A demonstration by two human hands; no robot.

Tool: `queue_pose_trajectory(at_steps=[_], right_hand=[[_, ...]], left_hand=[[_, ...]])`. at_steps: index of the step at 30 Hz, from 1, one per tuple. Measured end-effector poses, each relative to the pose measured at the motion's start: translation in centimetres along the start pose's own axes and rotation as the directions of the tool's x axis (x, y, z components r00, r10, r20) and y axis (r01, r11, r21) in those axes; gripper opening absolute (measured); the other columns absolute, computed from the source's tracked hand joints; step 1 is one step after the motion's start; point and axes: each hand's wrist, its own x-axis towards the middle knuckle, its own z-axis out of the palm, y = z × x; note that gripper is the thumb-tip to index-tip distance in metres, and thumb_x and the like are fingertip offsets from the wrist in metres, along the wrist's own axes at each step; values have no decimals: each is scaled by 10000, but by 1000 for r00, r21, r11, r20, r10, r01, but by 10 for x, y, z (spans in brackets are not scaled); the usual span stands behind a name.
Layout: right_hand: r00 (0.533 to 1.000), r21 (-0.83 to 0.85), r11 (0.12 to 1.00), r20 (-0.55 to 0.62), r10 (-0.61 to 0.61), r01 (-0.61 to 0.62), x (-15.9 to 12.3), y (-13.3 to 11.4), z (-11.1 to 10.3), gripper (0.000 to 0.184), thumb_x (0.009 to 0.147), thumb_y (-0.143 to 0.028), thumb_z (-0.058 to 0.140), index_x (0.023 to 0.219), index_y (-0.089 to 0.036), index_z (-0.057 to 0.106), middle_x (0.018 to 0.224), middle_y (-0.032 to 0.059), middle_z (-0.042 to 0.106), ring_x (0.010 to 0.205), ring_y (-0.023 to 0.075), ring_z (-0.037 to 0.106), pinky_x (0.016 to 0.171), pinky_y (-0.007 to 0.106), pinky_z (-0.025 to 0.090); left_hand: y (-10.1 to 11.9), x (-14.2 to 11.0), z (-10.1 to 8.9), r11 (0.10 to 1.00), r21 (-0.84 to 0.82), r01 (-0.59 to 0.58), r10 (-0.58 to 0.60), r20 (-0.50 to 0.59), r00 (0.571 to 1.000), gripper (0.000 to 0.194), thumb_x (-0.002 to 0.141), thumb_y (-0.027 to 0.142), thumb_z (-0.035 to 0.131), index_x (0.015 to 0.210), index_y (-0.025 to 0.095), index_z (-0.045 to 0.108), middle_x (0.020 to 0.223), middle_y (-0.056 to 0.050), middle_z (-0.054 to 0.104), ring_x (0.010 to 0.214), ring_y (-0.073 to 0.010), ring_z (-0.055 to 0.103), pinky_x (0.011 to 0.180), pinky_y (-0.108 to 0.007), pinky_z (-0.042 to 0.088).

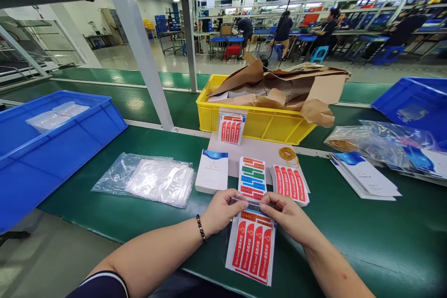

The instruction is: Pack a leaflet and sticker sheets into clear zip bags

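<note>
Both hands pinch the top edge of a clear plastic bag [253, 206], one near each corner. Inside it are sticker sheets [250, 251], red "Max Level / Min Level" strips in front and an orange-printed edge above. My left hand [223, 209], with a beaded bracelet on the wrist, is closed on the left side of the bag's mouth. My right hand [288, 214] is closed on the right side. Just beyond the fingers lie a stack of multicoloured sticker sheets [252, 174], a stack of red sticker sheets [290, 184] and a pile of white booklets [212, 172].
Clear bags [160, 181] lie at left beside a blue bin [63, 135]. A yellow crate [258, 125] with brown paper stands behind, a filled bag [231, 128] leaning on it. Rubber bands [288, 154], loose booklets [366, 174] and another blue bin [415, 107] are at right. People work far back.
</note>
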Motion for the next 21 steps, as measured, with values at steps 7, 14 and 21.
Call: queue_pose_trajectory(at_steps=[7, 14, 21], right_hand=[[998, -55, 998, 49, 38, -35, -1, 2, -6, 285, 758, -426, 536, 709, -146, 549, 686, 8, 559, 632, 126, 511, 566, 233, 392], [989, -143, 989, 132, 67, -48, -3, 4, -9, 392, 760, -485, 495, 565, -145, 510, 549, -13, 478, 490, 91, 425, 461, 211, 339], [991, -207, 978, 135, 3, 26, -6, -6, -15, 396, 782, -481, 462, 588, -146, 547, 622, 20, 535, 588, 133, 483, 554, 244, 374]], left_hand=[[-2, 0, 0, 1000, 24, 13, -12, -37, 999, 364, 620, 457, 645, 681, 131, 495, 670, -5, 576, 623, -116, 536, 607, -242, 416], [-3, -1, -2, 1000, 26, -1, 2, -21, 1000, 363, 614, 452, 655, 693, 139, 490, 700, -9, 578, 656, -123, 548, 633, -246, 425], [-3, 1, -1, 1000, 2, -12, 12, -100, 995, 370, 647, 478, 613, 666, 152, 440, 550, 52, 475, 475, -58, 437, 466, -177, 334]])
